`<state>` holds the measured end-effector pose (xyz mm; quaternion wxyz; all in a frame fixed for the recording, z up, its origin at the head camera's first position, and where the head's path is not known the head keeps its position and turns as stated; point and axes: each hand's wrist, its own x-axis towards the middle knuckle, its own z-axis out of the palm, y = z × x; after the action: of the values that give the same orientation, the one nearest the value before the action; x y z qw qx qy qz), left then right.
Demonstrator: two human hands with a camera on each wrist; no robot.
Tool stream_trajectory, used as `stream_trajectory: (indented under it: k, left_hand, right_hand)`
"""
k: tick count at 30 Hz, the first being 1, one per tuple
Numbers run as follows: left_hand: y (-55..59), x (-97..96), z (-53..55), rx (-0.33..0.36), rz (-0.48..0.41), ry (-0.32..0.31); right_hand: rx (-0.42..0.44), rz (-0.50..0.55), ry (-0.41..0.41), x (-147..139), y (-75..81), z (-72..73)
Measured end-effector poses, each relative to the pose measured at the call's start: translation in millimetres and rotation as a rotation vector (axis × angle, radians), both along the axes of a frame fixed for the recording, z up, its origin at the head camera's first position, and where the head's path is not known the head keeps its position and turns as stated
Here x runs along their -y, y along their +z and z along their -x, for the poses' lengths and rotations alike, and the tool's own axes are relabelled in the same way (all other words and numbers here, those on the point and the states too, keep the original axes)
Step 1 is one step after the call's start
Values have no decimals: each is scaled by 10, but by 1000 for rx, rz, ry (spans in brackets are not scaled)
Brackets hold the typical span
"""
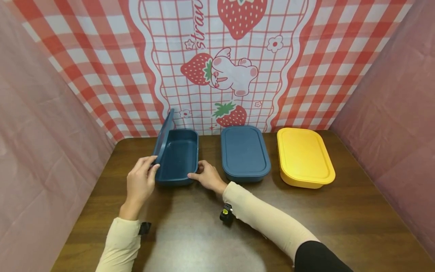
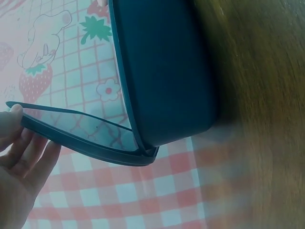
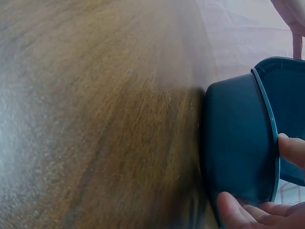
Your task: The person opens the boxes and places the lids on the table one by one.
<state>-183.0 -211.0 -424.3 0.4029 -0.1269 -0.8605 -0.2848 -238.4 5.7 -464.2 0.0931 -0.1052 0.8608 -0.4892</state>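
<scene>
A dark blue rectangular container (image 1: 178,156) stands at the left of the table, its inside bare in the head view. Its matching lid (image 1: 164,136) is tilted up steeply along the left side. My left hand (image 1: 140,181) pinches the lid's near edge between thumb and fingers; the left wrist view shows the lid (image 2: 90,150) meeting the container's rim at one end. At the container's near right corner, my right hand (image 1: 208,175) grips the wall. In the right wrist view its thumb lies at the rim and its fingers against the outside of the container (image 3: 240,143).
A second blue container (image 1: 245,151) with its lid on stands to the right of my right hand. Further right is a lidded yellow container (image 1: 305,156). A red-checked strawberry cloth (image 1: 136,75) hangs behind the wooden table (image 1: 190,234), and pink cloth (image 1: 44,124) hangs at both sides.
</scene>
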Motion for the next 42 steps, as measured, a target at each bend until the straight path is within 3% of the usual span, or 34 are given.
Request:
stream_trajectory:
  k: [13,23,33,42]
  left_hand:
    - [15,74,-3,40,-139,-5]
    - [-14,134,15,8,-312,-52]
    - [-39,177,38,0,-410,-14]
    - [-23,212,17,37,-541,-24]
  right_hand:
    - [18,24,9,-1,29,-13]
    - [13,30,2,10,-11,2]
    - [9,28,-1,16,-20,16]
    - [-6,5,3,21,-11,-7]
